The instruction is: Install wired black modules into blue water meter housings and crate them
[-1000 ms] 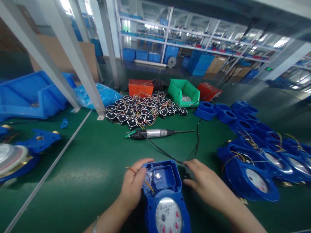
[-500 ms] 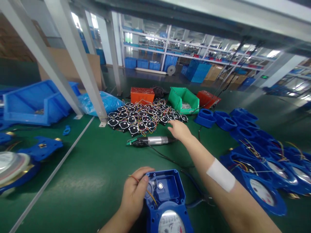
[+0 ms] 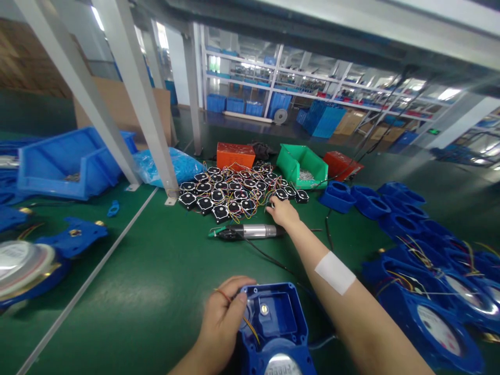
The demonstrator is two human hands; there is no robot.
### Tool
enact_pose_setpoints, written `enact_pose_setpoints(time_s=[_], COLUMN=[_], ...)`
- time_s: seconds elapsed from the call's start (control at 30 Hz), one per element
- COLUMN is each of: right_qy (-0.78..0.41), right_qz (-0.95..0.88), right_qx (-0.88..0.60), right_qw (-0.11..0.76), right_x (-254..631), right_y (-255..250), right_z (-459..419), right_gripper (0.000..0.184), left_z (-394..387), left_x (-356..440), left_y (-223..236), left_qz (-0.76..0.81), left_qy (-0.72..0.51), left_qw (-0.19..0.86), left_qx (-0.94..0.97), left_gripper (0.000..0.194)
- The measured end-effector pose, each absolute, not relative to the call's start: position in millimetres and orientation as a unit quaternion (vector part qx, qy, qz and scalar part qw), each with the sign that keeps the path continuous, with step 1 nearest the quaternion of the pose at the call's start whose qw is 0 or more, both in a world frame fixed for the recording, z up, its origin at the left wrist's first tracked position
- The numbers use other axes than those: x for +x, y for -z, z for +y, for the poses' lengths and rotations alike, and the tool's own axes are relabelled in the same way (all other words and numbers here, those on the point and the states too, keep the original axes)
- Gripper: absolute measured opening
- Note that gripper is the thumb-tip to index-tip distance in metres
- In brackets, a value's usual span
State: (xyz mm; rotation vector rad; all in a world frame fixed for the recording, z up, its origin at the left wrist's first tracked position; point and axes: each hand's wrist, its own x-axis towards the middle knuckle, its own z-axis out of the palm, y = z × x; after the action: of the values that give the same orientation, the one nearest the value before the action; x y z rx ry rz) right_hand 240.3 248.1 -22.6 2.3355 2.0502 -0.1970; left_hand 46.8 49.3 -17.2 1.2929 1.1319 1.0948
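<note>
My left hand is closed on the left rim of a blue water meter housing, thumb on top. The housing has an open square compartment with a small round metal part inside. A red and yellow wire runs from under that thumb into the housing. My right hand is stretched forward to the right front edge of a pile of black wired modules, its fingers closed around a dark module partly hidden by them. Just below that hand lies a silver and black electric screwdriver with a green tip end.
A green bin of small metal parts stands behind the pile, between orange-red boxes. Blue housings and meters crowd the right side. At left are a blue bin, metal posts and another meter.
My right hand has drawn slightly nearer, its fingers closing at the pile's edge. The view has shifted a little, while my left hand keeps its hold on the meter housing.
</note>
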Motion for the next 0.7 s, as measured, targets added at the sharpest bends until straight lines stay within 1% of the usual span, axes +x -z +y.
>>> enact_pose_setpoints(time_s=[0.07,0.2,0.3,0.43,0.53,0.6,0.63,0.7], right_qy=[0.056,0.052,0.053,0.035,0.041,0.07,0.086,0.099], right_qz=[0.641,0.614,0.612,0.627,0.674,0.72,0.744,0.782], right_qx=[0.766,0.787,0.787,0.767,0.706,0.64,0.608,0.561], right_qw=[0.004,-0.024,-0.064,-0.133,-0.214,-0.258,-0.266,-0.253], right_x=[243.3,250.4,255.3,255.2,247.4,239.8,235.8,228.1], right_y=[23.7,18.2,-2.4,-43.9,-69.8,-81.1,-85.1,-90.1], right_z=[241.4,233.9,228.3,205.3,172.6,146.4,133.3,109.0], right_gripper=[0.034,0.032,0.029,0.029,0.029,0.027,0.025,0.024], left_z=[49.2,49.4,49.5,48.7,48.0,47.8,47.8,47.9], left_x=[47.2,46.5,44.8,43.3,43.5,44.3,44.8,45.8], left_y=[17.9,21.0,23.2,24.3,26.0,26.6,26.0,21.9], left_qz=[0.474,0.477,0.476,0.47,0.465,0.469,0.469,0.461], left_qy=[-0.457,-0.462,-0.465,-0.476,-0.489,-0.51,-0.522,-0.541], left_qw=[0.524,0.515,0.495,0.466,0.432,0.391,0.371,0.349], left_qx=[0.54,0.542,0.558,0.579,0.598,0.606,0.608,0.611], left_gripper=[0.028,0.029,0.029,0.028,0.031,0.038,0.044,0.052])
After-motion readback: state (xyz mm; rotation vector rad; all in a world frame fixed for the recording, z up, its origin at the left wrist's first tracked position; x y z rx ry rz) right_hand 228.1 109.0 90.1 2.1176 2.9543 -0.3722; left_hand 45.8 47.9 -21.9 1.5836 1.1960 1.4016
